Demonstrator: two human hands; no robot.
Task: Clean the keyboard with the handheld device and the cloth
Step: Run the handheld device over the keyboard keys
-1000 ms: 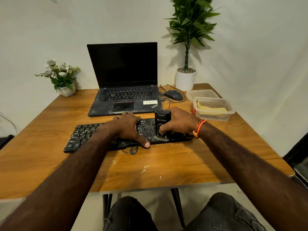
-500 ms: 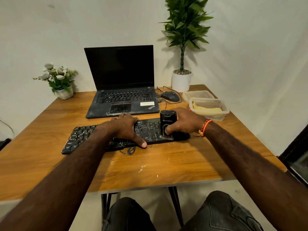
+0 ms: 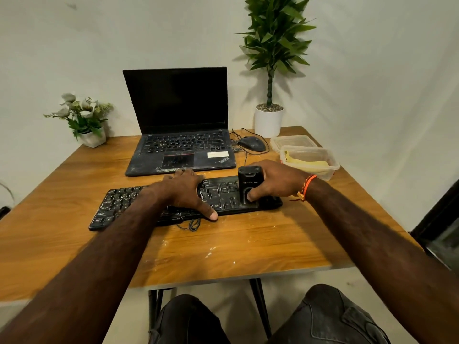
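A dusty black keyboard (image 3: 119,204) lies across the middle of the wooden table (image 3: 248,244). My left hand (image 3: 186,192) rests flat on its centre with fingers spread, thumb at the front edge. My right hand (image 3: 275,182) grips a black handheld device (image 3: 248,180) that stands upright on the keyboard's right part, thumb on its front. A yellow cloth (image 3: 308,163) lies inside a clear plastic container (image 3: 332,167) just right of the keyboard.
A dusty open laptop (image 3: 181,147) sits behind the keyboard, with a mouse (image 3: 250,144) and cables beside it. A second clear container (image 3: 293,141), a tall potted plant (image 3: 269,117) and a small flower pot (image 3: 92,137) stand at the back. White specks dot the table's front.
My right hand has slid the device a little to the right along the keyboard. The left hand stays pressed on the keyboard's middle.
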